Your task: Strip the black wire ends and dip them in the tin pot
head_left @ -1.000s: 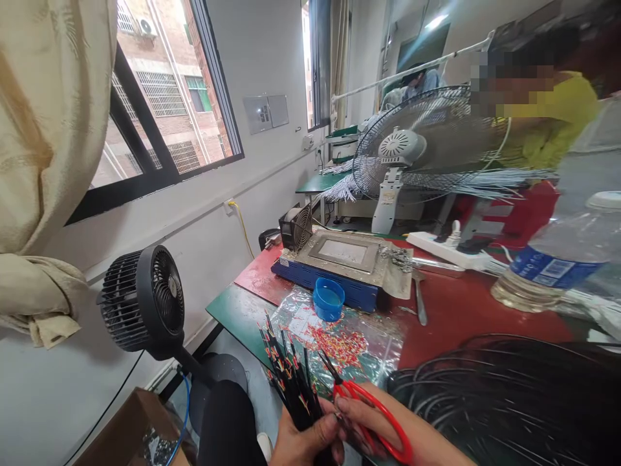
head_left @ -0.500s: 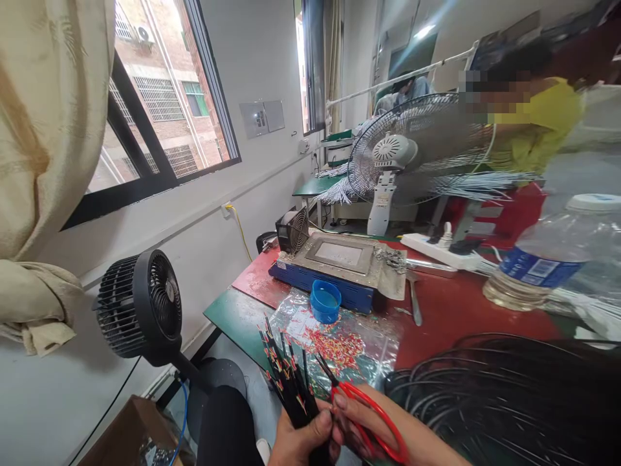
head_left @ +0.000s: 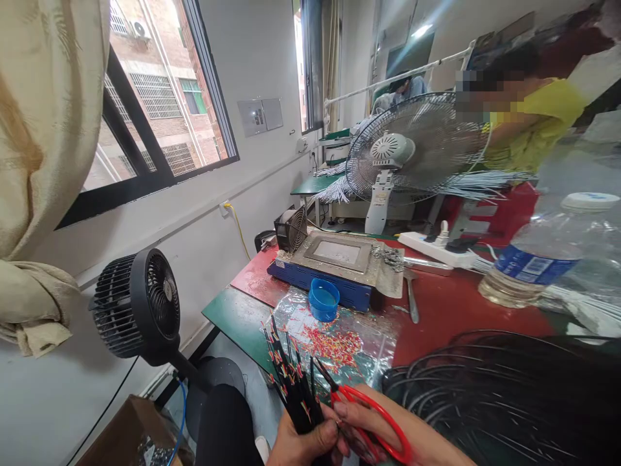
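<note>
A bunch of black cables (head_left: 295, 388) stands nearly upright in my left hand (head_left: 301, 445), whose fingers are wrapped round it. Red, yellow and white wire ends show at the cable tips. My right hand (head_left: 369, 424) holds scissors with red handles (head_left: 395, 424); their dark blades point up and left, beside the cables. The fingertips of both hands meet near the bunch's lower part, and what lies between them is hidden. Behind the bunch, small red and yellow cut pieces (head_left: 334, 346) lie scattered on a clear plastic bag (head_left: 381, 359).
A blue cup (head_left: 324, 301) stands before a blue-sided machine (head_left: 320, 281) with a small fan. Coiled black cables (head_left: 485, 388) fill the right. A large bottle (head_left: 538, 259), power strip (head_left: 439, 249) and metal spoon-like tool (head_left: 412, 301) are behind. A black fan (head_left: 150, 304) stands left.
The view has shifted slightly. The cable bunch leans a little differently and my hands sit slightly further right, with the scissors still in my right hand.
</note>
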A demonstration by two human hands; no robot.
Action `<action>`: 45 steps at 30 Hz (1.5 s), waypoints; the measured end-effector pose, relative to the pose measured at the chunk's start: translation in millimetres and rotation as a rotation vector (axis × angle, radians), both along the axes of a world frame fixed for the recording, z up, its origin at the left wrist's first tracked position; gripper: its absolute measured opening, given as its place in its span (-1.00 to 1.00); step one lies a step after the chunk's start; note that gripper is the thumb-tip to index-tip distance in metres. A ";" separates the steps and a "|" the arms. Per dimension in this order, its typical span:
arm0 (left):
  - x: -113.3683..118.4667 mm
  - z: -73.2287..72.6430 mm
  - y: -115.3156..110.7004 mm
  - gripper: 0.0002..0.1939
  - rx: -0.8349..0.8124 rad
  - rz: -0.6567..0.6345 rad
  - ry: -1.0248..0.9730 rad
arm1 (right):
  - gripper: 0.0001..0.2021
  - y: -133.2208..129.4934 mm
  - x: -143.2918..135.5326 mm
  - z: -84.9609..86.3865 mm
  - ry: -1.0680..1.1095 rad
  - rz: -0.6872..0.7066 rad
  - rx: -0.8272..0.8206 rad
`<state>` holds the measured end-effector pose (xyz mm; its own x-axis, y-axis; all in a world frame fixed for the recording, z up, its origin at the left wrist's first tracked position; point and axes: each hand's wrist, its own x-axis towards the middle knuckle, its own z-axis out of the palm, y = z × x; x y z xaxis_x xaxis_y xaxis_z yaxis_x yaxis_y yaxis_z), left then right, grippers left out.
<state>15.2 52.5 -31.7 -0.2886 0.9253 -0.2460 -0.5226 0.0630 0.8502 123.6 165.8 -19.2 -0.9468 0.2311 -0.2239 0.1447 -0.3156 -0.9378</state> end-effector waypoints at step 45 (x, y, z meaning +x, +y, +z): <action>3.3 -6.6 6.9 -0.59 -0.052 0.342 0.007 | -0.48 1.6 -8.4 -14.7 -0.031 -0.044 0.223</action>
